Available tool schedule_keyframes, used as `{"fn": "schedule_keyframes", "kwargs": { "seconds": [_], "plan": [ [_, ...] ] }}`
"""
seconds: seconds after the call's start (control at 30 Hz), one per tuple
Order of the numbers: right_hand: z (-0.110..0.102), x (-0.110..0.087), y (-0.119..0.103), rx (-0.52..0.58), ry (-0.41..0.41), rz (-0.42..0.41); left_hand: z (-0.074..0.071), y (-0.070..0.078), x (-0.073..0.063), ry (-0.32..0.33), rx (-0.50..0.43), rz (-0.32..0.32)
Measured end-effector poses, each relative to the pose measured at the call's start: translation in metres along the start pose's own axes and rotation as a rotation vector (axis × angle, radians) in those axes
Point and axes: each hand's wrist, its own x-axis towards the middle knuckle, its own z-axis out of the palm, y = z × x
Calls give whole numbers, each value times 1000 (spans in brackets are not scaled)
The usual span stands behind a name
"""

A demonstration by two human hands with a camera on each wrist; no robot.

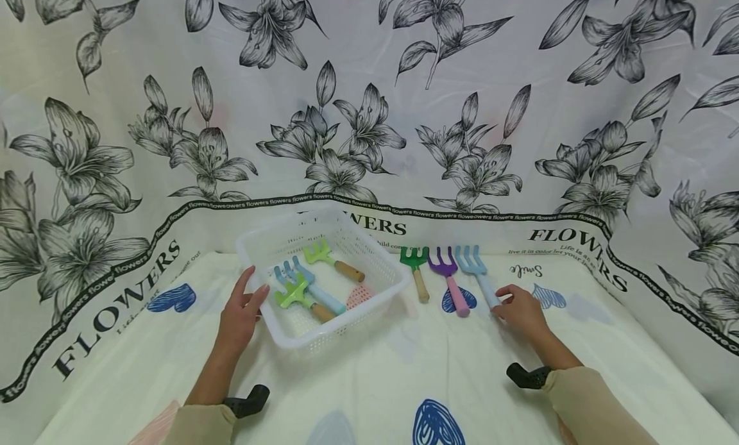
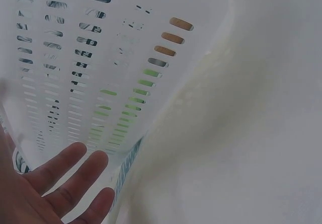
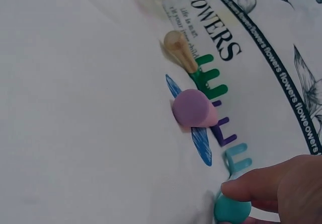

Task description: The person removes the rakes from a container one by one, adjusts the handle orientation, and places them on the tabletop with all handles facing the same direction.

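My left hand (image 1: 238,317) holds the white plastic basket (image 1: 288,339) by its left rim, thumb at the rim. In the left wrist view several fingers (image 2: 75,189) extend beside its slotted wall. Inside lie two lime-green toy garden forks with wooden handles, one (image 1: 297,293) over a light blue fork (image 1: 326,299), the other (image 1: 322,252) farther back. My right hand (image 1: 519,309) pinches the handle end of another light blue garden fork (image 1: 478,268). To its left lie a purple fork with a pink handle (image 1: 456,294) and a dark green one with a wooden handle (image 1: 420,281).
A pale cloth with printed hearts (image 1: 437,426) covers the table. Behind it and at the sides rises a white curtain (image 1: 404,169) with flower drawings. The basket stands left of the row of forks, near the curtain's foot.
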Motion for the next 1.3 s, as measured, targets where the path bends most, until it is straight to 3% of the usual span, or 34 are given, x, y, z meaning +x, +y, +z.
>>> {"fn": "schedule_keyframes", "kwargs": {
  "seconds": [1.17, 1.3],
  "plan": [
    [-2, 0, 7, -37, -39, -3, 0, -1, 0, -22, -16, -2],
    [-8, -3, 2, -30, 19, -36, 0, -1, 1, -21, -23, -6]
  ]
}}
